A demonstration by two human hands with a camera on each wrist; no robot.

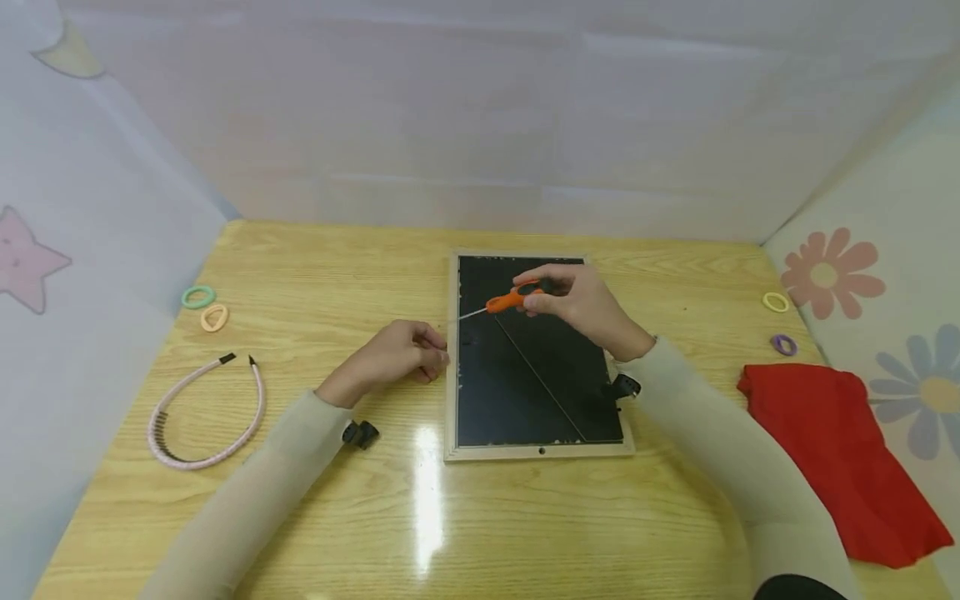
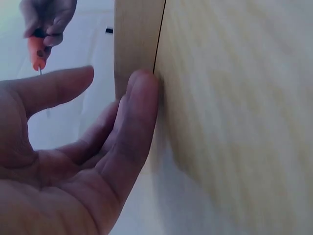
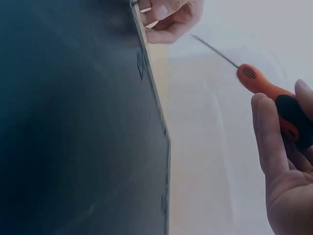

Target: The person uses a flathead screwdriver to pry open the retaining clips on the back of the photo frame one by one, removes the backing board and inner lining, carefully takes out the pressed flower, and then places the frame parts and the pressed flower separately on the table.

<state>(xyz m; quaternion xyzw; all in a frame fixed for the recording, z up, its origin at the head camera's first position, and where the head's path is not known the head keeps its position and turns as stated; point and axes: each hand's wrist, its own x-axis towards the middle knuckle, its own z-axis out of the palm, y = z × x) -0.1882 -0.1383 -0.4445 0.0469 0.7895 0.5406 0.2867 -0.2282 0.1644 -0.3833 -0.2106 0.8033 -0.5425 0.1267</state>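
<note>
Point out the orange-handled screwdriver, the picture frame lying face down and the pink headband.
orange-handled screwdriver (image 1: 512,298), head view, on the orange handle held by the right hand.
picture frame (image 1: 450,392), head view, on its pale wooden left rail.
pink headband (image 1: 258,400), head view, on the right side of its curve.

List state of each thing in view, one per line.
picture frame: flat on table, black back up
screwdriver: held above frame, tip pointing toward frame's left edge
right hand: grips screwdriver handle
left hand: fingers curled, resting at frame's left edge
headband: lying on table, untouched
red cloth: crumpled, on table's right side
hair ties: loose on table
</note>
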